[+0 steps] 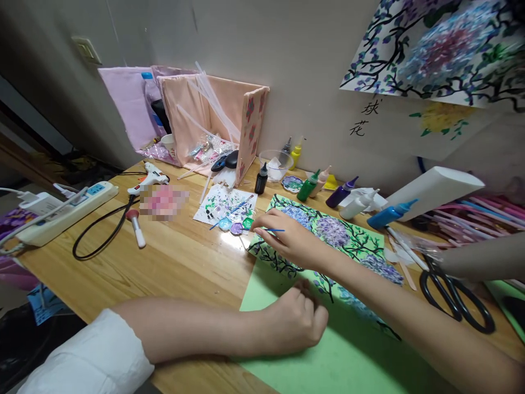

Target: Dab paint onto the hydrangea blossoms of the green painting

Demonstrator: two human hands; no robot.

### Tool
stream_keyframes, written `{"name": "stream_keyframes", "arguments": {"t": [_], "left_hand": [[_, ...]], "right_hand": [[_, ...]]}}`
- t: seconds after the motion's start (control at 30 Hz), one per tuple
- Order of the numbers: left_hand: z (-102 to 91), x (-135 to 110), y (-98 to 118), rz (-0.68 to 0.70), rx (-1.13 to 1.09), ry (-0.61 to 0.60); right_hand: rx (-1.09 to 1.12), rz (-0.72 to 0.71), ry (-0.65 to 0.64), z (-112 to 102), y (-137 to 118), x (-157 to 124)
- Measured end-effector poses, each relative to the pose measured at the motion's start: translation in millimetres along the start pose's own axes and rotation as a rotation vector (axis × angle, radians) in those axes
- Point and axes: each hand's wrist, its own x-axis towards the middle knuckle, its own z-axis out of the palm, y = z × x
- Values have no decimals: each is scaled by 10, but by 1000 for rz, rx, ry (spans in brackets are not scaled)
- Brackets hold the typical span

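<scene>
My right hand (287, 238) is closed on a thin paintbrush with a blue handle (275, 230). Its fingertips are beside the green well of a small paint palette (236, 227), which also has blue and purple wells. The brush tip is hidden by the fingers. Beneath this hand lies a painting (332, 231) of purple and blue flowers with black branches, on green paper. My left hand (297, 317) rests in a fist at the painting's lower edge, over a larger green sheet (328, 358). Nothing shows in that fist.
Paint bottles stand behind the painting, among them black (261, 179), green (308, 186) and blue (391, 214). A paint-spotted paper (225, 203) lies by the palette. Black-handled scissors (457, 298) are at right. A glue gun (150, 176) and power strip (69, 213) occupy the left.
</scene>
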Motion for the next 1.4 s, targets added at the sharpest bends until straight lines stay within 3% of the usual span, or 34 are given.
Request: {"name": "stream_keyframes", "arguments": {"t": [0.17, 0.3, 0.5, 0.63, 0.8, 1.07, 1.4], "left_hand": [[5, -12, -1, 10, -5, -24], [18, -13, 4, -3, 12, -5], [25, -1, -14, 2, 24, 26], [32, 11, -27, -3, 7, 51], [45, 27, -28, -7, -14, 75], [51, 33, -40, -6, -47, 65], [8, 71, -64, 10, -52, 66]], "right_hand": [[-11, -26, -5, -32, 3, -35], [6, -42, 180, -273, -18, -228], [6, 143, 550, -734, 151, -967], [-3, 340, 658, -779, 370, -1500], [-36, 411, 644, -614, 511, -1782], [-122, 363, 544, -498, 575, -1735], [-109, 382, 550, -515, 596, -1769]]}}
